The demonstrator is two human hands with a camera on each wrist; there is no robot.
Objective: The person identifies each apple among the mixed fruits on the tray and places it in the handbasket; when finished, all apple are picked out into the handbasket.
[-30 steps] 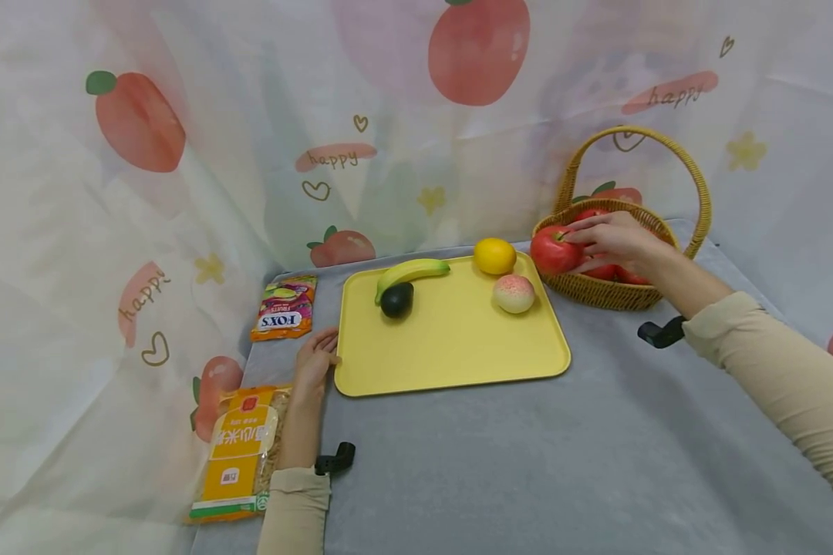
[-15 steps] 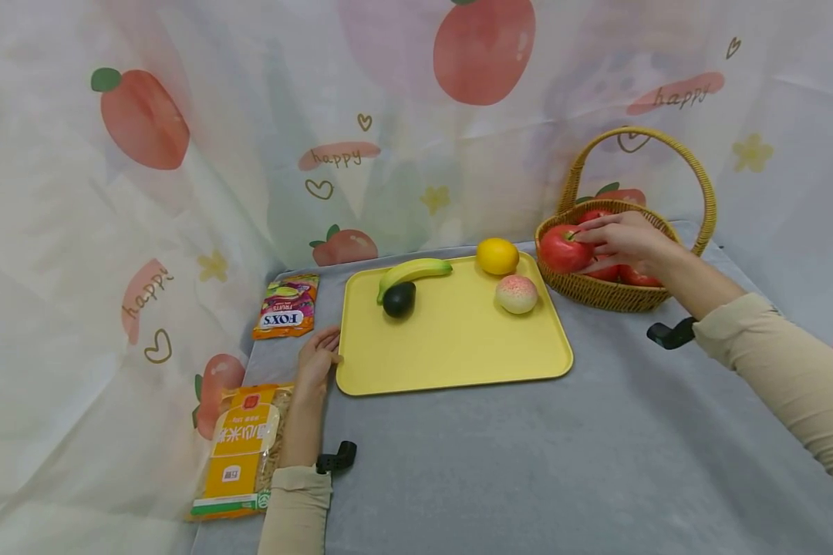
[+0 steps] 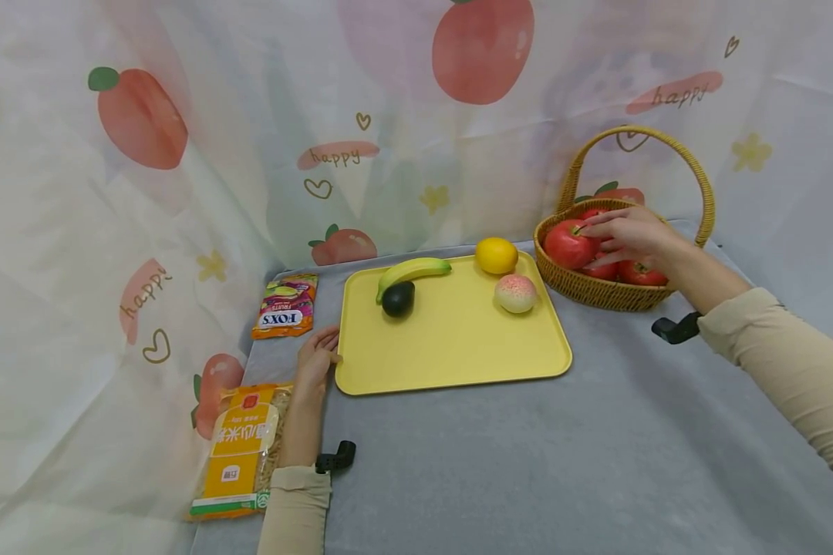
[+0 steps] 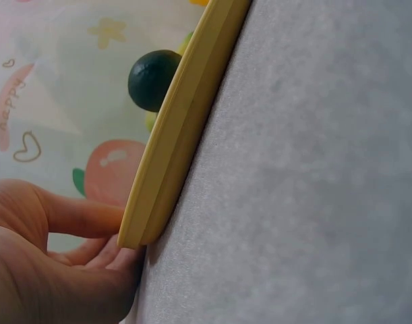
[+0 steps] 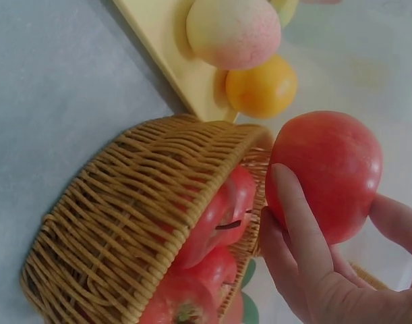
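Note:
In the head view my right hand (image 3: 635, 235) holds a red apple (image 3: 571, 244) by its stem side, at the left part of the wicker basket (image 3: 597, 293). The right wrist view has the apple (image 5: 325, 175) between the thumb and fingers, raised above the basket rim (image 5: 212, 169). Several more red apples (image 5: 216, 216) lie inside the basket. At the left edge of the yellow tray (image 3: 451, 347), my left hand (image 3: 315, 361) grips the rim. The left wrist view shows its thumb (image 4: 91, 217) on the tray edge, with other fingers partly hidden behind.
On the tray lie a banana (image 3: 416, 268), a dark avocado (image 3: 398, 299), a lemon (image 3: 496, 255) and a peach (image 3: 516, 294). A candy bag (image 3: 286, 306) and a yellow food packet (image 3: 239, 451) lie left of it. The basket's tall handle (image 3: 701, 177) arches above the apples.
My right hand and the apple have moved slightly right, from the basket's left rim further over the basket. The left hand stays at the tray's edge.

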